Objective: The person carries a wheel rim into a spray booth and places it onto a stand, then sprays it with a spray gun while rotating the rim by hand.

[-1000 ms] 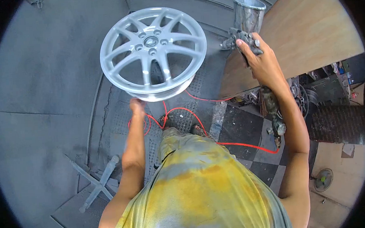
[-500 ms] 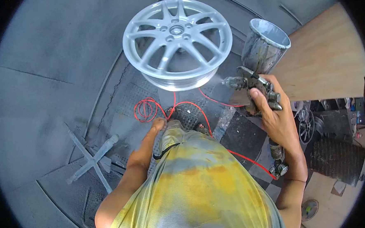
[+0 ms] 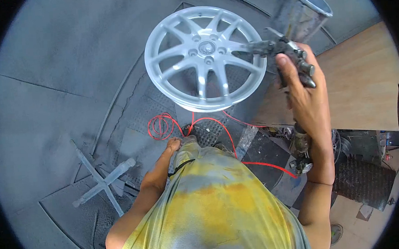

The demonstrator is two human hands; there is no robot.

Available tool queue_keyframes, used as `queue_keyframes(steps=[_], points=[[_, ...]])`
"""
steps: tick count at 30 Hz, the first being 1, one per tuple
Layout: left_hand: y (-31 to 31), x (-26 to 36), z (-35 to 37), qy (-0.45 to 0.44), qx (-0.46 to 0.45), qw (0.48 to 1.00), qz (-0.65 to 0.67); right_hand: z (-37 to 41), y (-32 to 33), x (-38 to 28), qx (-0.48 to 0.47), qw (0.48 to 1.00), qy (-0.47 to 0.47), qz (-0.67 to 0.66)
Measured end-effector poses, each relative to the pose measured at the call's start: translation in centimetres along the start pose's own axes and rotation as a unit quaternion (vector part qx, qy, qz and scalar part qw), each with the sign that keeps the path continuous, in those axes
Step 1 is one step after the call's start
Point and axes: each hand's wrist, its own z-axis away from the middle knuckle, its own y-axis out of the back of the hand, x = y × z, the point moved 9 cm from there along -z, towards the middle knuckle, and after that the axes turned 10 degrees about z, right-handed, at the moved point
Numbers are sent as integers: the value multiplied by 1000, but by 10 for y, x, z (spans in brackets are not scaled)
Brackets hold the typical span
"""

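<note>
A silver alloy wheel (image 3: 206, 47) with paired spokes is raised above the floor ahead of me, its face tilted toward me. My right hand (image 3: 308, 85) is wrapped around a paint-spattered spray gun (image 3: 282, 48), the thumb on its near side. The gun's nozzle points left, over the right edge of the wheel. On top of the gun sits an open paint cup (image 3: 300, 15), partly cut off by the dark view border. Down by my left thigh is my left hand (image 3: 174, 144); its fingers are too small and hidden to make out.
A red air hose (image 3: 274, 166) runs across the floor and lies coiled on the left. A grey cross-shaped stand (image 3: 104, 182) is at lower left. Grey-coated walls (image 3: 60, 55) surround the left side. A wooden panel (image 3: 355, 84) stands at right, with clutter below it.
My right hand and the spray gun have moved up, bringing the nozzle over the wheel's right edge. The wheel's spokes have turned to a different angle. My left hand stays by my thigh.
</note>
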Motion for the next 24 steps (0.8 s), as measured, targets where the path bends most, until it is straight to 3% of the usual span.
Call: queue_keyframes(steps=[2, 3, 7, 11, 14, 18, 22, 24], points=[[19, 18, -8, -5, -6, 1000, -14, -7, 6, 14, 21, 997, -69, 2], [37, 24, -19, -11, -5, 1000, -26, -10, 10, 22, 43, 997, -47, 43], [78, 54, -29, 22, 27, 999, -14, 0, 16, 40, 25, 992, -114, 49], [58, 106, -31, -9, -4, 993, 119, 1, 13, 26, -25, 995, -93, 19], [21, 160, -29, -43, -60, 975, 208, -2, -1, 16, -100, 976, -181, -73], [-9, 206, -44, -78, -85, 938, 326, -23, -4, 1, -36, 989, -89, -112], [-20, 228, -14, -91, -42, 908, 407, -40, 16, 2, 20, 997, -33, -65], [-22, 228, -3, -96, -41, 896, 432, -38, 30, 16, 50, 997, -56, -22]])
